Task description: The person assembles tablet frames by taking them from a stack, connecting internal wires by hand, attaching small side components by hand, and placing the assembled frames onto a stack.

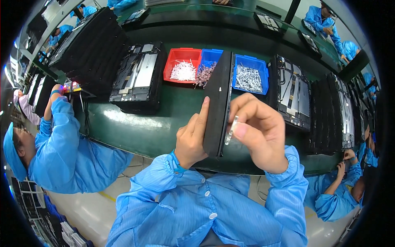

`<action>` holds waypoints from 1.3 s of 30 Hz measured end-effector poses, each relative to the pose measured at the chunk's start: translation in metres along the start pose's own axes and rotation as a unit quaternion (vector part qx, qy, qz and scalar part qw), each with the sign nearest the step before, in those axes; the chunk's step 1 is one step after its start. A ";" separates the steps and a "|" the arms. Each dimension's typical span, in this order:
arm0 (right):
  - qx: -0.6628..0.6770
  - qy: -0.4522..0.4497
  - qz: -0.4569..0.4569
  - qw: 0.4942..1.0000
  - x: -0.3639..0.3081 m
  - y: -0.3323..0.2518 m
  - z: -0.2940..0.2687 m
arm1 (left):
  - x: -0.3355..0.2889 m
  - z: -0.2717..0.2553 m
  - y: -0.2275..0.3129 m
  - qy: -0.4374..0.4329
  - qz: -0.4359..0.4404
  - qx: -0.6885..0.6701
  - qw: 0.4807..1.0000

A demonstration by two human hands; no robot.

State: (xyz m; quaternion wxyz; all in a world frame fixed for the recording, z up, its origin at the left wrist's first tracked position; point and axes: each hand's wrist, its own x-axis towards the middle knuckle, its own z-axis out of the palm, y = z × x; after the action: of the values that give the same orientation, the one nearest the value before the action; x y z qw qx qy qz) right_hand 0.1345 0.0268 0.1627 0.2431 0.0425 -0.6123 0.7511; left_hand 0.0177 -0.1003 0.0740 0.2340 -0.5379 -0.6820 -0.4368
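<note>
Black panel (217, 103), thin and flat, stands on edge above the near rim of the green workbench (144, 127), held upright between the person's two hands. Left hand (191, 138) grips its left face, forefinger stretched straight up along the panel and the other fingers curled round the lower edge. Right hand (259, 131) is closed at the panel's right edge, thumb and forefinger pinching a small clear strip (231, 130) that lies against that edge. Both forearms wear light blue sleeves, and a blue band circles the left wrist.

Beyond the panel sit three small bins in a row: a red bin (181, 66) of white parts, a blue bin (209, 61) of thin wire-like parts, and another blue bin (249, 74) of silvery parts. An open device chassis (139, 76) lies to the left of the bins, a second one (293, 92) to the right. A co-worker in blue (61, 152) leans at the bench on the left.
</note>
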 end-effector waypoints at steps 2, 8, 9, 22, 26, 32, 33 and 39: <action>0.008 -0.005 0.003 1.000 0.002 0.007 0.001 | -0.001 0.002 0.004 0.007 -0.028 -0.012 1.000; 0.037 -0.004 0.024 0.999 0.004 0.012 -0.004 | -0.007 0.002 0.007 0.004 -0.080 -0.032 0.996; 0.030 -0.013 0.031 0.999 0.004 0.011 -0.004 | -0.007 0.003 0.007 0.006 -0.077 -0.032 0.997; 0.011 -0.023 0.019 0.999 0.002 0.009 -0.004 | -0.007 0.005 0.009 0.002 -0.068 -0.019 0.998; 0.016 -0.023 0.023 0.999 0.001 0.011 -0.006 | -0.008 0.005 0.010 0.009 -0.060 -0.016 0.998; 0.008 -0.024 0.027 0.999 0.002 0.009 -0.006 | -0.008 0.005 0.010 0.003 -0.063 -0.012 0.998; 0.006 -0.025 0.024 0.999 0.002 0.009 -0.006 | -0.008 0.005 0.011 0.001 -0.063 -0.011 0.998; 0.017 -0.022 0.039 0.999 0.000 0.006 -0.004 | -0.009 0.003 0.011 -0.004 -0.057 -0.002 0.998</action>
State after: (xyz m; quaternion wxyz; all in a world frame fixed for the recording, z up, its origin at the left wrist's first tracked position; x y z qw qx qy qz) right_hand 0.1328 0.0302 0.1560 0.1992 0.0388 -0.6059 0.7692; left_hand 0.0313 -0.1021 0.0687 0.2044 -0.5003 -0.7118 -0.4487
